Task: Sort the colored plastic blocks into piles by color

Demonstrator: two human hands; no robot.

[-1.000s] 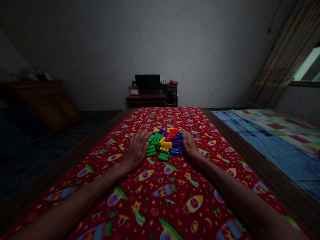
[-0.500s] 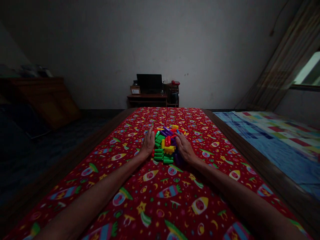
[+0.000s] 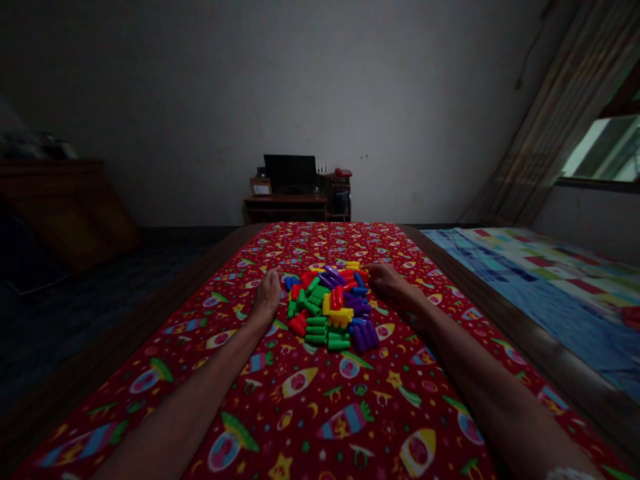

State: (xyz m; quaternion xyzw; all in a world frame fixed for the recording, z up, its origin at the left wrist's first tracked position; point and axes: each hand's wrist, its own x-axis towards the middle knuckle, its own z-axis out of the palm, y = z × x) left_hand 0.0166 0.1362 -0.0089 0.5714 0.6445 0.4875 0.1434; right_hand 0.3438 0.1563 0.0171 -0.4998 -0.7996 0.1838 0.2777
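A loose pile of plastic building blocks (image 3: 327,303) in green, red, yellow, purple and blue lies on a red patterned cloth (image 3: 345,413). My left hand (image 3: 269,291) rests on the cloth just left of the pile, its fingers curled in and nothing showing in them. To the right of the pile's far side is my right hand (image 3: 390,280), also with folded fingers. Its fingertips come close to the red and blue blocks there; whether they touch is unclear. A cluster of purple blocks (image 3: 366,337) sits at the near right edge of the pile.
Beyond the table's far end stands a desk (image 3: 285,199) with a dark monitor (image 3: 290,172). A wooden cabinet (image 3: 65,207) is at the left. On the right lies a bed with a blue and checked cover (image 3: 540,287), below a curtain (image 3: 535,133).
Both hands have moved outward, away from the pile's sides, and their straight fingers have curled. The blocks between them now lie more spread out and in fuller sight. The view has shifted slightly.
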